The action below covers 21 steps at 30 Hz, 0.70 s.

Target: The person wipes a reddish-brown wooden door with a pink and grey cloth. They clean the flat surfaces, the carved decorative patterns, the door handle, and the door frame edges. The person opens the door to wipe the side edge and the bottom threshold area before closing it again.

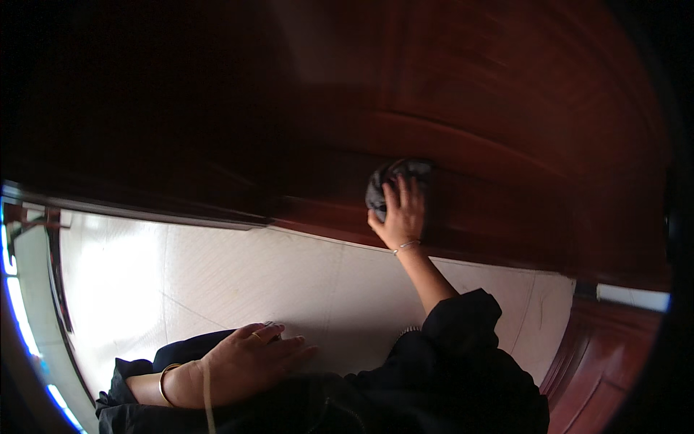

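A bunched dark grey cloth [376, 189] is pressed against the lower part of a dark red wooden door [499, 202]. My right hand [403, 213] lies over it, fingers spread across the cloth and pinning it to the wood; a thin bracelet circles that wrist. Lower left, my left hand [249, 362] rests over my dark-clothed leg with its fingers stretched out and nothing seen in it. A ring and a bangle [163, 385] are on that hand and wrist.
Pale floor tiles [289, 271] run beneath the door's bottom edge. Another reddish wooden panel [607, 362] stands at the lower right. Bright light falls on the floor at the left, near a dark-edged frame [56, 275].
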Each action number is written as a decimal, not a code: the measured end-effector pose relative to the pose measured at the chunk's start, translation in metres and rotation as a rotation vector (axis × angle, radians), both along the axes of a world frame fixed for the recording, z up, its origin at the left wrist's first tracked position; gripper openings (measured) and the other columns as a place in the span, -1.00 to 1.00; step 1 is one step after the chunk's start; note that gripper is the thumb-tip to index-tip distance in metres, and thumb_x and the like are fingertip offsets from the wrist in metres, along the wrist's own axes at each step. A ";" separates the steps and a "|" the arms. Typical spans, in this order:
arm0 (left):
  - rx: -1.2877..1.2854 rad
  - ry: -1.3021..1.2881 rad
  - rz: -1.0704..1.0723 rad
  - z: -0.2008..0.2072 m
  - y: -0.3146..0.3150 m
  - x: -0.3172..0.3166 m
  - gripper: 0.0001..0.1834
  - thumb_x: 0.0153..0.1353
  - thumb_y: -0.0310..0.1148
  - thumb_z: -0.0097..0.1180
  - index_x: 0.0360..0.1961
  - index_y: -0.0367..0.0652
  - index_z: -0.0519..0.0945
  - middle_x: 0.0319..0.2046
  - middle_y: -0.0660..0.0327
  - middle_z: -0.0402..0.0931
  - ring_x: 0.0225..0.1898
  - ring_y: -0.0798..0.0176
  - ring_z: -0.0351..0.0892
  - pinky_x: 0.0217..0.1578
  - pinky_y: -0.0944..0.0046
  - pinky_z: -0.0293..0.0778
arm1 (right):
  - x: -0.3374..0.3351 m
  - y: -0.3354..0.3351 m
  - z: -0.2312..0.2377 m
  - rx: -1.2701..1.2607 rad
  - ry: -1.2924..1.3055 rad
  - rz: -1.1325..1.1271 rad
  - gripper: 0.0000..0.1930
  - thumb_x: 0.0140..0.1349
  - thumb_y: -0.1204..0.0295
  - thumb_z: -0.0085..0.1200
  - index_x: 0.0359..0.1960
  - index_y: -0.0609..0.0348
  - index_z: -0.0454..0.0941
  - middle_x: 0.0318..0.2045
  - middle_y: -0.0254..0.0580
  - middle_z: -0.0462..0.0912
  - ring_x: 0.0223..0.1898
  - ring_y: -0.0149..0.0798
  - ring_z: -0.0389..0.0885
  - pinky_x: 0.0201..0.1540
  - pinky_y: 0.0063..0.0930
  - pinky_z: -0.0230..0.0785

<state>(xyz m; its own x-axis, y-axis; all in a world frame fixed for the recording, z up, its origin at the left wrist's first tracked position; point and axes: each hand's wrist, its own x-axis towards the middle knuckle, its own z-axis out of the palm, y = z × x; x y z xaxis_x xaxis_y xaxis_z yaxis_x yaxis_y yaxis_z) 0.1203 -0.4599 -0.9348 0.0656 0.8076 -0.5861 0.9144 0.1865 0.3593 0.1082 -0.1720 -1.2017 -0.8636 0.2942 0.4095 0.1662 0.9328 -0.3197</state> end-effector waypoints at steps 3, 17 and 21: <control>0.040 0.056 -0.019 0.011 -0.028 0.002 -0.33 0.21 -0.27 0.03 0.32 0.04 0.07 0.21 0.16 0.25 0.23 0.02 0.23 0.21 0.07 0.16 | -0.048 -0.059 -0.003 -0.030 -0.056 0.226 -0.39 -0.11 0.13 0.20 0.04 0.06 0.41 0.19 0.00 0.21 0.22 0.20 0.12 0.20 0.09 0.04; 0.099 -0.055 -0.111 0.035 -0.040 0.014 -0.37 0.26 -0.18 -0.07 0.31 -0.06 0.09 0.16 0.05 0.31 0.21 -0.02 0.26 0.15 0.01 0.21 | -0.058 -0.120 -0.010 -0.180 -0.225 1.016 -0.58 -0.27 0.59 0.18 -0.24 0.06 0.52 0.02 -0.21 0.40 0.13 -0.07 0.32 0.13 -0.25 0.28; 0.037 -0.029 -0.216 0.044 -0.027 0.019 -0.36 0.26 -0.14 -0.08 0.32 -0.01 0.07 0.21 0.12 0.25 0.24 0.04 0.22 0.21 0.00 0.12 | -0.064 -0.122 0.001 -0.147 -0.199 0.879 -0.55 -0.21 0.60 0.18 -0.18 0.01 0.46 0.08 -0.18 0.36 0.16 0.01 0.29 0.13 -0.21 0.27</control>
<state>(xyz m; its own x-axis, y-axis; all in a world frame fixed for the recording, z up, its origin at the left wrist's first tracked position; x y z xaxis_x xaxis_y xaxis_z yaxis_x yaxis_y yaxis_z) 0.1397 -0.4867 -0.8912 0.2563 0.7935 -0.5520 0.9207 -0.0265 0.3894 0.0446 -0.2940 -1.2007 -0.8520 -0.4654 0.2397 -0.5203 0.7018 -0.4865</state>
